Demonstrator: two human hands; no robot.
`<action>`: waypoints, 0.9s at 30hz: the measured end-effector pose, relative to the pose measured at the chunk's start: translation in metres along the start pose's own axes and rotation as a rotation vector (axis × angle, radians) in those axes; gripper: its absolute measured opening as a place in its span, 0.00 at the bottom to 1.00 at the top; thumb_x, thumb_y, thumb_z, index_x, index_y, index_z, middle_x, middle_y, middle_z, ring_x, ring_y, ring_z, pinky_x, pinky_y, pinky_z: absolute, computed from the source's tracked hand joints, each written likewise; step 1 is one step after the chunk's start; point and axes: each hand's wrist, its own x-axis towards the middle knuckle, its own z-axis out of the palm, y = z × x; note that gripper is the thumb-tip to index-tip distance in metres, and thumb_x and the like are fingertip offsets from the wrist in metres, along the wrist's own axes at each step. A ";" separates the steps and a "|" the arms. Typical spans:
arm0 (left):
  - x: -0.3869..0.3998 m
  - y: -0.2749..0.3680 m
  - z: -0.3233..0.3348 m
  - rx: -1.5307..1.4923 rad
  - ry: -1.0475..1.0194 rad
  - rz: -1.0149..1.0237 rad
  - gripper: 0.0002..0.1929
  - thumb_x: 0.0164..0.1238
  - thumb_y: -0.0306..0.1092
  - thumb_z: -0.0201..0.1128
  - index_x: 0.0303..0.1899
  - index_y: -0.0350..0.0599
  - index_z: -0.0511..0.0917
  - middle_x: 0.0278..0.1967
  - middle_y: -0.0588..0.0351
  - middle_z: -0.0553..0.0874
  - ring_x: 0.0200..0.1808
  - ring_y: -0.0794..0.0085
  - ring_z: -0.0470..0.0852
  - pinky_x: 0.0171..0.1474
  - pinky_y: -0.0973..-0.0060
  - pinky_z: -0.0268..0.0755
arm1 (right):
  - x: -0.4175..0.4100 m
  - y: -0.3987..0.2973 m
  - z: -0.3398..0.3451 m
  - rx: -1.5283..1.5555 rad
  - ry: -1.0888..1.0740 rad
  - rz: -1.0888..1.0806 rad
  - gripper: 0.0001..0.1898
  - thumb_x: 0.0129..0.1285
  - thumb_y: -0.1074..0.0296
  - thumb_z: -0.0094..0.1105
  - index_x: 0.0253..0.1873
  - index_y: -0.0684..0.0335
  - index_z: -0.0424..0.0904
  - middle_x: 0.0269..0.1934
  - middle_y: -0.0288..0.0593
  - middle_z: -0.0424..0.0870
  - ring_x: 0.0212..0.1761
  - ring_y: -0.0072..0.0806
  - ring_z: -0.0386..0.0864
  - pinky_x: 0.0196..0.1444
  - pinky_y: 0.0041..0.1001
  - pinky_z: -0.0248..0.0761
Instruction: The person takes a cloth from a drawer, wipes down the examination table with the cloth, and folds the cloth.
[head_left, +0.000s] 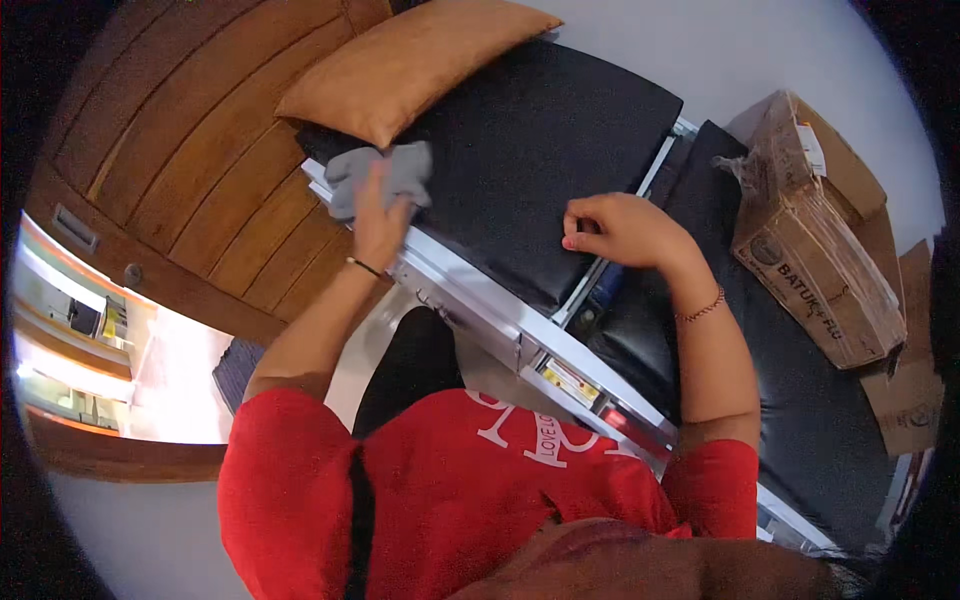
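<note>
A folded grey cloth (411, 166) lies under my left hand (380, 221), whose fingers press on it at the near left corner of a black padded cushion (555, 142). Motion blurs this hand a little, and whether its fingers grip the cloth cannot be told. My right hand (619, 229) is over the cushion's right part with its fingers curled in loosely; nothing shows in it. Along the cushion's near side runs the white metal frame (480, 281) of the bed or couch. A tan pillow (420, 64) rests at the cushion's far left end.
To the right, a second black cushion (802, 420) bears an opened cardboard box (817, 262) with torn plastic wrap. A gap with a metal rail (652, 169) parts the cushions. A wooden door (217, 165) stands at the left. Below the frame an open compartment (570, 382) holds small packages.
</note>
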 end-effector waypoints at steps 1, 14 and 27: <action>-0.002 0.033 -0.003 0.036 -0.100 0.124 0.31 0.56 0.35 0.61 0.62 0.38 0.64 0.61 0.40 0.68 0.64 0.47 0.63 0.68 0.53 0.46 | -0.004 0.001 -0.003 0.026 -0.002 0.003 0.11 0.56 0.58 0.61 0.33 0.60 0.74 0.22 0.44 0.76 0.24 0.36 0.75 0.27 0.32 0.64; 0.081 0.129 0.062 0.124 -0.824 0.575 0.28 0.67 0.51 0.49 0.68 0.67 0.56 0.69 0.45 0.55 0.71 0.50 0.50 0.68 0.47 0.41 | -0.027 -0.057 0.019 0.008 -0.227 -0.353 0.19 0.57 0.54 0.59 0.50 0.58 0.76 0.39 0.47 0.83 0.42 0.43 0.80 0.44 0.37 0.72; 0.218 0.206 0.315 0.213 -0.841 0.733 0.29 0.66 0.60 0.42 0.68 0.72 0.53 0.70 0.46 0.53 0.71 0.49 0.48 0.66 0.42 0.42 | -0.009 -0.035 0.009 0.263 -0.389 -0.178 0.19 0.61 0.53 0.51 0.54 0.54 0.75 0.40 0.46 0.83 0.43 0.45 0.80 0.44 0.39 0.71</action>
